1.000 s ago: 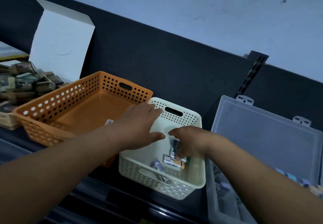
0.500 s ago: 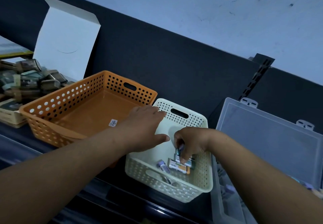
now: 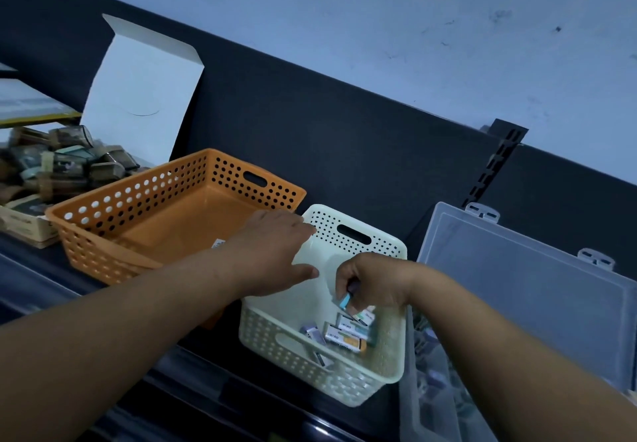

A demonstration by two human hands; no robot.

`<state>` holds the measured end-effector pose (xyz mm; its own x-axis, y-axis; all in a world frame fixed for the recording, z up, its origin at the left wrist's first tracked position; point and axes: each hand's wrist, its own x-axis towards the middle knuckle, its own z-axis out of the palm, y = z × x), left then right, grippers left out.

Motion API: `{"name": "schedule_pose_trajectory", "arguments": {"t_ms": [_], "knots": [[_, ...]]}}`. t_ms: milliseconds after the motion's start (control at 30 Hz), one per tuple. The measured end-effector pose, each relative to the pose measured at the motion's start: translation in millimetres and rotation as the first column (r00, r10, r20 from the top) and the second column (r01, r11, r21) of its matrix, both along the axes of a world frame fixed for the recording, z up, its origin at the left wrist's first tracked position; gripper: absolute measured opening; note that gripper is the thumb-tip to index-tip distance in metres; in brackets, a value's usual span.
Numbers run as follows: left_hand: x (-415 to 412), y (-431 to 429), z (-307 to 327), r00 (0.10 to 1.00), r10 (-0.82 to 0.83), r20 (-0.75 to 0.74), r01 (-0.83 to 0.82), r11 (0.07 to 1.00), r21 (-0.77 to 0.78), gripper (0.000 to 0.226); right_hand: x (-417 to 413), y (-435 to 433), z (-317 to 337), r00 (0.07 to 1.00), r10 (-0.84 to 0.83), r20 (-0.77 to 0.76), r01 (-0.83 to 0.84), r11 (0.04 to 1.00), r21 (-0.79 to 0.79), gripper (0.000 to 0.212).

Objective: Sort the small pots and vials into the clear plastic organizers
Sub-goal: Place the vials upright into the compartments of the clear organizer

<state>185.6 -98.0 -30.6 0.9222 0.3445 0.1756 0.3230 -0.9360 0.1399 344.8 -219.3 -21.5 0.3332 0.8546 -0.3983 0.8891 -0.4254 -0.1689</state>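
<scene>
A cream perforated basket [image 3: 358,386] sits at the centre with several small boxed vials [image 3: 346,335] lying in its near right corner. My right hand [image 3: 374,281] is inside the basket and pinches a small vial with a light blue cap [image 3: 345,301] just above the others. My left hand [image 3: 272,252] rests flat on the basket's left rim with straight fingers. A clear plastic organizer [image 3: 424,403] stands open at the right, with small items dimly visible in its compartments under my right forearm.
An orange perforated basket [image 3: 113,207] with a white sticker sits left of the cream one. Further left lie a heap of small dark packets [image 3: 58,166] and an open white carton flap [image 3: 141,93]. The organizer's clear lid [image 3: 537,290] leans against the dark back panel.
My right hand has taken a blue-capped vial from the pile and lifted it slightly. The left hand stays on the rim. The view has shifted a little.
</scene>
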Motion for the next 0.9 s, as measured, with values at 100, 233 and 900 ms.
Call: {"name": "schedule_pose_trajectory", "arguments": {"t_ms": [100, 233, 900], "knots": [[0, -12, 6, 0.999, 0.004, 0.048, -0.004, 1.0, 0.001, 0.07, 1, -10, 10, 0.998, 0.022, -0.064, -0.009, 0.981, 0.196, 0.019], [8, -48, 21, 0.996, 0.005, 0.09, 0.022, 0.955, -0.295, 0.081, 2, -39, 35, 0.914, 0.02, -0.405, 0.164, 0.896, 0.412, 0.017], [156, -280, 56, 0.919, -0.027, 0.393, 0.306, 0.678, -0.668, 0.008, 121, -315, 67, 0.623, -0.015, -0.782, 0.651, 0.564, 0.508, 0.01]]}}
